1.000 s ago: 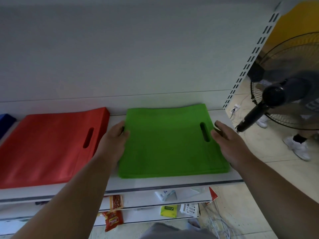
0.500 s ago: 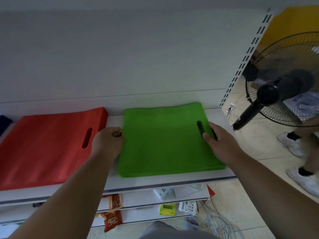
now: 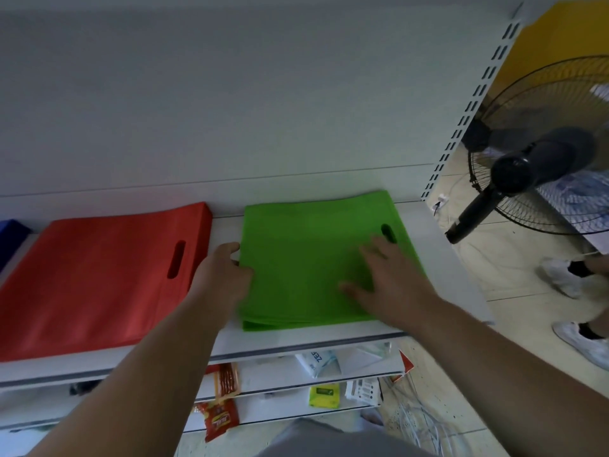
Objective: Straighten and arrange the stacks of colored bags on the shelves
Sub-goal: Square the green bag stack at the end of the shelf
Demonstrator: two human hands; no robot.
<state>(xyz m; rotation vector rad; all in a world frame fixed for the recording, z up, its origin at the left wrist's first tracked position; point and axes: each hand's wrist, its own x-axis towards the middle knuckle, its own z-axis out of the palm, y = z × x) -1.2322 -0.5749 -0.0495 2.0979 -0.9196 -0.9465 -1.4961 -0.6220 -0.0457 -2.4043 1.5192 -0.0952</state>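
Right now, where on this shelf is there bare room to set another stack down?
The bare strip between the red stack and the green stack is narrow, and the left hand sits in it. The shelf is bare right of the green stack, up to the slotted upright. A thin front strip stays bare too. The right hand lies flat on the green stack.

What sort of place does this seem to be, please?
Probably a small shop. White retail shelving with a slotted upright holds stacks of green bags and red bags, with packaged snacks on lower shelves.
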